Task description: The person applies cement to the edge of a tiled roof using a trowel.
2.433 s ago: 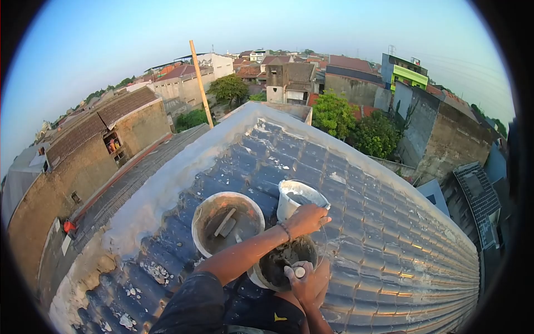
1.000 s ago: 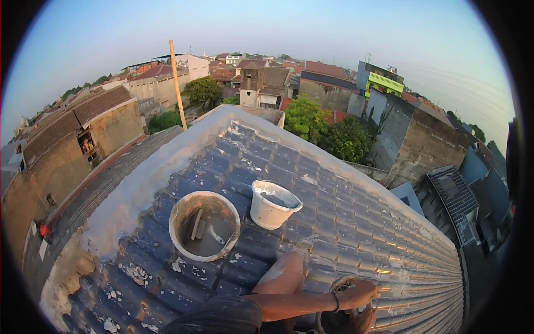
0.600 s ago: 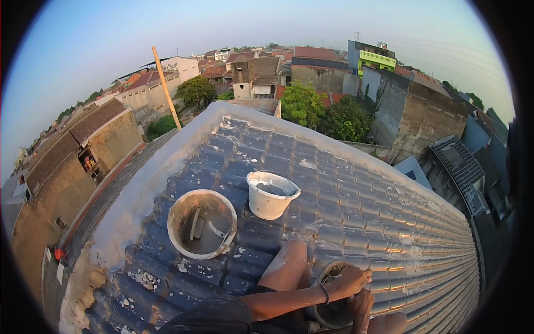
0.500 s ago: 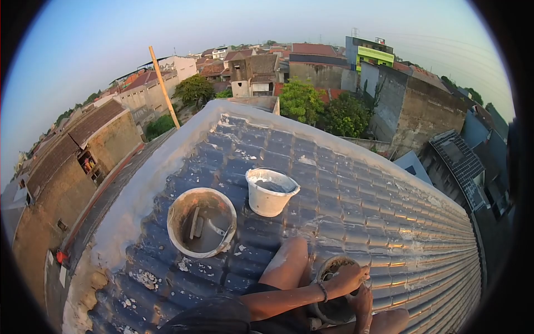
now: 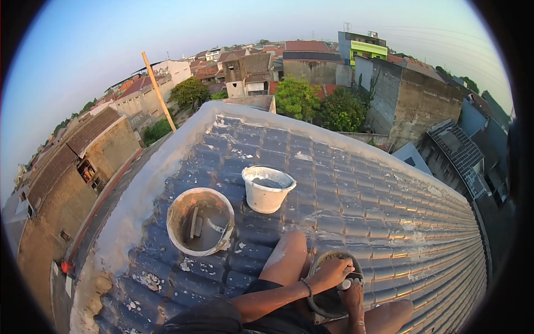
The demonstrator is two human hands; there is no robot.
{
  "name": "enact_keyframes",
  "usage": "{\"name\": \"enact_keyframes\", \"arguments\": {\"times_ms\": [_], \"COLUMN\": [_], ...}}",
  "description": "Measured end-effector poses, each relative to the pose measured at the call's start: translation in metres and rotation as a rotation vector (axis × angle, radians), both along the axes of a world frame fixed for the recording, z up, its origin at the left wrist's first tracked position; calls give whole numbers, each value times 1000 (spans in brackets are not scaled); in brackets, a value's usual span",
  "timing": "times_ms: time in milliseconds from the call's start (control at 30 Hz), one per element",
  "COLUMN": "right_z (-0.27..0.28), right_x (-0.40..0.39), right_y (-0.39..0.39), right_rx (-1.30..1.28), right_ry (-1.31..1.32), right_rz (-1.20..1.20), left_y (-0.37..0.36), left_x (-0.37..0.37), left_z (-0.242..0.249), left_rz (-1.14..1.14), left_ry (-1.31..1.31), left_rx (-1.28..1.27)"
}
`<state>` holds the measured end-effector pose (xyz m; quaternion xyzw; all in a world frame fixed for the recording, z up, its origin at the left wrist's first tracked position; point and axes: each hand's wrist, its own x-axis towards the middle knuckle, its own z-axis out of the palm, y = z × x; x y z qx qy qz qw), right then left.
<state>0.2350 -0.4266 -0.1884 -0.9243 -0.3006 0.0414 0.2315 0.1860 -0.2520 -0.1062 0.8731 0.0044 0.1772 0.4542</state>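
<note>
Both hands work close together over a dark round bucket (image 5: 325, 309), which stands between my legs and has cement-like residue inside its rim. My left hand (image 5: 332, 273), with a bracelet at the wrist, is closed, its fingertips pinched at the bucket's far right side; what they hold is too small to make out. Just below, my right hand (image 5: 352, 296) is wrapped around a small tool with a pale rounded end (image 5: 345, 284). The rest of that tool is hidden by my fingers and the bucket's shadow.
I sit on a sloping roof of dark glazed tiles (image 5: 356, 222), spattered with mortar. A larger bucket (image 5: 173, 234) holds grey liquid and a block-like piece. Beyond it stands a white pail (image 5: 266, 197). A cemented ridge (image 5: 133, 206) borders the roof's left edge.
My hands have turned slightly, and the tool's pale rounded end now shows between them. The view has shifted a little; both other buckets stay in place on the tiles.
</note>
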Motion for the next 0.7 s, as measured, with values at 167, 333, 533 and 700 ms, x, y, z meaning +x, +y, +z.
{"name": "enact_keyframes", "arguments": {"times_ms": [167,333,533,700], "right_z": [30,22,13,21], "right_x": [-7,-13,-17,-18], "right_y": [3,10,15,10], "right_rx": [159,191,205,161], "right_ry": [197,89,-161,77], "right_rz": [68,87,-32,-28], "left_y": [7,22,57,69], "left_x": [-15,-19,-8,16], "left_z": [12,7,19,5], "left_rz": [8,29,-166,-202], "left_ry": [120,185,289,323], "left_rx": [-6,15,-130,-271]}}
